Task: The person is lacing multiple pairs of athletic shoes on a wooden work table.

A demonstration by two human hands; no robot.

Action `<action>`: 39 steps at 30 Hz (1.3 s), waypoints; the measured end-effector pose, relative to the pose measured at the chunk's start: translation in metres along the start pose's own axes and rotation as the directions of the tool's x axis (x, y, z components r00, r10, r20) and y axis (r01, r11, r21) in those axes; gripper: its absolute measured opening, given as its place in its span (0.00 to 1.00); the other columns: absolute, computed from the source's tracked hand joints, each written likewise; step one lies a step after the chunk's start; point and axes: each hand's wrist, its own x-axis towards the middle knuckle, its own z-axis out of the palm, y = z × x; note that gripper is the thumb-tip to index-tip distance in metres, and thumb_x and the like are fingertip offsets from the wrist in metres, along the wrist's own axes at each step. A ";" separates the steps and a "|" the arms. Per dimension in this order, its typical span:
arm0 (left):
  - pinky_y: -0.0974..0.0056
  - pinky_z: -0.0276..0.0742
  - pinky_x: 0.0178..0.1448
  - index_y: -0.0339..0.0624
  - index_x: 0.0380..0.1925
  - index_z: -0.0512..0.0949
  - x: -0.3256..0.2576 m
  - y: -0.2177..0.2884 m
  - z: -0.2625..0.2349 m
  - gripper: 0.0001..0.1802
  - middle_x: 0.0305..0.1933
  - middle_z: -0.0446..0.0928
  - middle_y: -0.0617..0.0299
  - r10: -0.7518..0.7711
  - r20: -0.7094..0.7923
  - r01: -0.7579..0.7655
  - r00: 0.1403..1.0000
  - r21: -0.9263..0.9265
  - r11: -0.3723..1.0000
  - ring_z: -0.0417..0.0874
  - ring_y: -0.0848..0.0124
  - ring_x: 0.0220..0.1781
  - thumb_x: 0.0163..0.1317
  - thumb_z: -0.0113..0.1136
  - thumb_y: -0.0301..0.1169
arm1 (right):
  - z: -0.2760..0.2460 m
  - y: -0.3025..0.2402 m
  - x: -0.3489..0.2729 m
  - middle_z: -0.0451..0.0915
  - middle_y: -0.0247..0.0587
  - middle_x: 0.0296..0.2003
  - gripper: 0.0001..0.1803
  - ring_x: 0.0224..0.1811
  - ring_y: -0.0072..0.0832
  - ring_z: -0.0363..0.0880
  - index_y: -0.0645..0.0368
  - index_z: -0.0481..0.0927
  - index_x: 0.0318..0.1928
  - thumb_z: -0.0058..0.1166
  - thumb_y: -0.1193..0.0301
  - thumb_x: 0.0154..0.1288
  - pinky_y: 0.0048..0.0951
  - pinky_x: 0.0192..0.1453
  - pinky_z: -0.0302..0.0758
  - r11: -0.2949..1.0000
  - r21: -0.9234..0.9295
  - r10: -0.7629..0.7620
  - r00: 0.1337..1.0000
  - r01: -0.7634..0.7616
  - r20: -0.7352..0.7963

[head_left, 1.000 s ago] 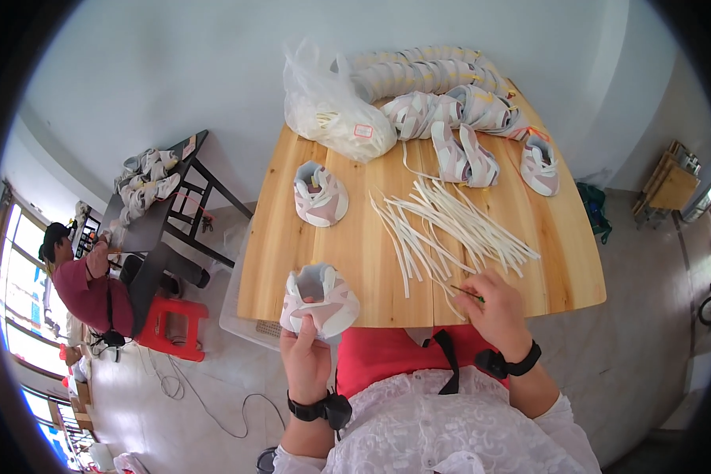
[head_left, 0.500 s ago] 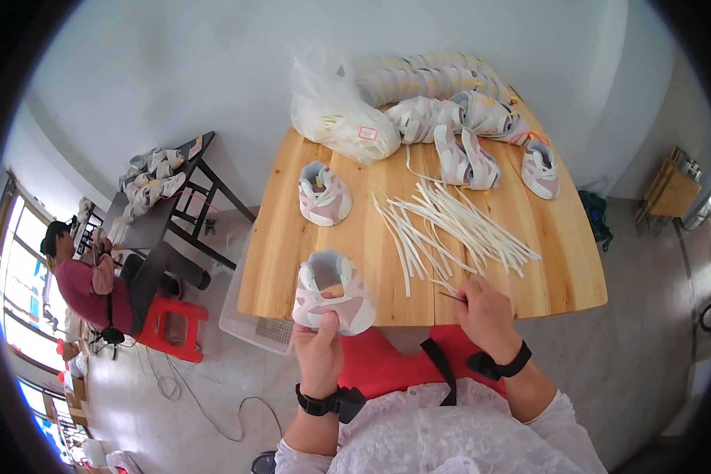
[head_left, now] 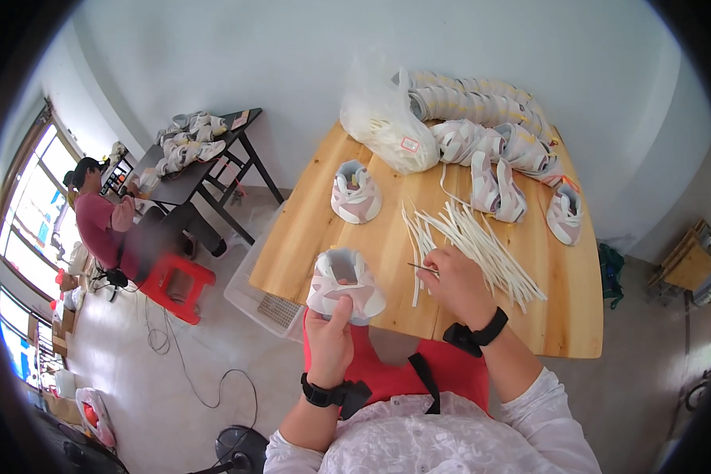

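Left hand [head_left: 329, 336] clamps the shoe upper [head_left: 344, 284]; right hand [head_left: 458, 284] pinches a thin needle [head_left: 423, 268] pointing to 9 o'clock. I'd hold the upper steady, laces [head_left: 482, 245] at 1 o'clock.

Single view: head camera, worn on my head, looking steeply down over my chest and forearms, which enter from the lower edge. Wide fisheye; black rim at the corners, straight edges bowed. My left hand [head_left: 329, 341] and right hand [head_left: 456, 283] sit close, centre frame. Wooden table [head_left: 561, 316] fills centre right; floor and a seated person [head_left: 95, 221] far off, left.
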 end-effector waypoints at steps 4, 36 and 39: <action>0.62 0.74 0.58 0.37 0.53 0.72 0.007 0.000 -0.002 0.16 0.51 0.76 0.62 -0.013 -0.006 0.013 1.000 0.049 0.999 0.78 0.70 0.53 0.65 0.56 0.23 | 0.004 -0.001 0.013 0.78 0.43 0.34 0.11 0.35 0.44 0.79 0.59 0.78 0.35 0.61 0.65 0.56 0.40 0.39 0.76 1.000 -0.018 0.015 1.000 -0.014 0.027; 0.65 0.73 0.56 0.38 0.51 0.74 0.036 -0.024 -0.017 0.16 0.51 0.77 0.62 -0.209 0.333 0.197 0.920 0.069 0.978 0.77 0.73 0.52 0.62 0.60 0.22 | -0.060 -0.046 -0.052 0.73 0.28 0.25 0.09 0.27 0.13 0.68 0.64 0.77 0.42 0.48 0.71 0.70 0.16 0.31 0.64 0.667 0.671 0.368 0.926 -0.323 0.080; 0.65 0.73 0.56 0.37 0.50 0.74 0.032 -0.022 -0.004 0.16 0.49 0.78 0.61 -0.207 0.371 0.192 0.905 0.077 0.978 0.78 0.73 0.51 0.62 0.60 0.22 | -0.044 -0.041 -0.071 0.75 0.27 0.25 0.08 0.28 0.14 0.71 0.64 0.78 0.42 0.49 0.72 0.70 0.16 0.33 0.66 0.539 0.741 0.429 0.887 -0.401 0.168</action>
